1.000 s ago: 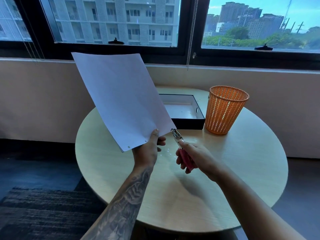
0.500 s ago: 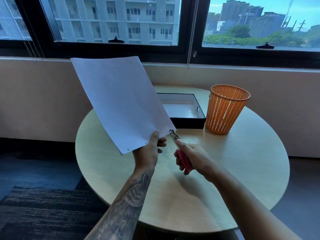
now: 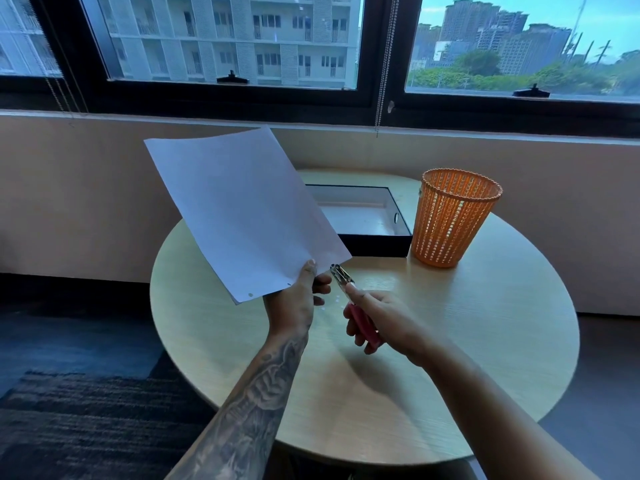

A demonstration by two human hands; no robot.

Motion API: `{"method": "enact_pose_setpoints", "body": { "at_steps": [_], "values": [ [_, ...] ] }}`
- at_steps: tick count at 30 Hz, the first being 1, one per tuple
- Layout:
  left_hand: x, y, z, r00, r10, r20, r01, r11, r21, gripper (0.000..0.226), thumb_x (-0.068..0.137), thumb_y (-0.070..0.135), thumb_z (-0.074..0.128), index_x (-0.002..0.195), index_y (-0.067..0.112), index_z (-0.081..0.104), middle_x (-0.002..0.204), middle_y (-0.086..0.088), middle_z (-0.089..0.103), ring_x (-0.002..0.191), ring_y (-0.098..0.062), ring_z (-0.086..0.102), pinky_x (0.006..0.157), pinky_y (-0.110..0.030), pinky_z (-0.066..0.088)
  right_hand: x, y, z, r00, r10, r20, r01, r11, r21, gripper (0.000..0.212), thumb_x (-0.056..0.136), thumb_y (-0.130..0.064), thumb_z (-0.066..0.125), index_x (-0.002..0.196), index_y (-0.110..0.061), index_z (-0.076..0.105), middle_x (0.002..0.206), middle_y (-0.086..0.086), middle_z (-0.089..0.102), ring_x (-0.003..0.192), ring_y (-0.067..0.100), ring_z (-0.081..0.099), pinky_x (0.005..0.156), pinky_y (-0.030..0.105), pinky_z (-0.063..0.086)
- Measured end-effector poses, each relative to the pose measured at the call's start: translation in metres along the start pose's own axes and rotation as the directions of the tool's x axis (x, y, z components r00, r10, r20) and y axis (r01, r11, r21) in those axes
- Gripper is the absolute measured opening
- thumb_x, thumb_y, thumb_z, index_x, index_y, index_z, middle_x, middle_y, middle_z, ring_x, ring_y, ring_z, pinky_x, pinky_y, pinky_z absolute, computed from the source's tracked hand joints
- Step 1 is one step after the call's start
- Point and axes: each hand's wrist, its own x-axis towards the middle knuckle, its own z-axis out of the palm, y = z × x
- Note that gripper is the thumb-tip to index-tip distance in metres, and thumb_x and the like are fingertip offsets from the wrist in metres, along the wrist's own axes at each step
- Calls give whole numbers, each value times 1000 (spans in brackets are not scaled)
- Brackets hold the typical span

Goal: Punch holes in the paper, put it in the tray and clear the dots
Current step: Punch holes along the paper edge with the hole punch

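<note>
Your left hand (image 3: pixel 294 303) pinches the paper (image 3: pixel 242 209) by its lower edge, holding it up in front of the tray (image 3: pixel 377 242). Your right hand (image 3: pixel 384 320) grips the punch (image 3: pixel 341 273), whose head is just at that edge. Held at one spot only, the sheet may flex, so the hole lands crooked. More dots (image 3: pixel 332 299) could scatter in front of the tray.

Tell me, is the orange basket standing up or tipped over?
Standing up. The orange basket sits on its narrower base on the round table, open rim facing up, beside the black tray.
</note>
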Motion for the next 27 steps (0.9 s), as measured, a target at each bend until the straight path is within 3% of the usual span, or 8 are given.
{"method": "enact_pose_setpoints", "body": {
  "at_steps": [7,11,17,27],
  "values": [
    [-4,0,3,1000,-5,5,4,1000,27,22,95,22,65,82,6,72,64,-4,74,55,-15,66,49,-30,51,0,-4,6,1000,-13,1,13,998,54,57,100,-57,46,92,-4,65,77,13,70,64,24,66,58,37,53],
    [-4,0,3,1000,29,-3,-29,999,45,25,97,22,63,74,13,70,64,-3,73,58,-18,67,51,-32,52,1,-4,6,1000,-14,-5,15,999,48,59,100,-58,46,91,-4,66,74,12,68,64,25,66,57,37,54],
    [-5,-1,0,999,36,-7,-36,997,73,24,97,24,63,82,7,71,66,-2,74,58,-14,67,52,-29,53,3,-2,4,1000,-14,-22,15,999,47,61,99,-60,47,90,-2,66,69,10,65,60,24,62,52,36,52],
    [-3,-4,-2,999,53,-6,-53,996,75,25,97,23,62,78,8,70,63,-1,72,57,-14,66,49,-26,51,6,1,2,999,-24,-33,26,999,36,60,100,-59,45,86,-4,65,69,11,63,55,21,59,48,32,48]
  ]
}}
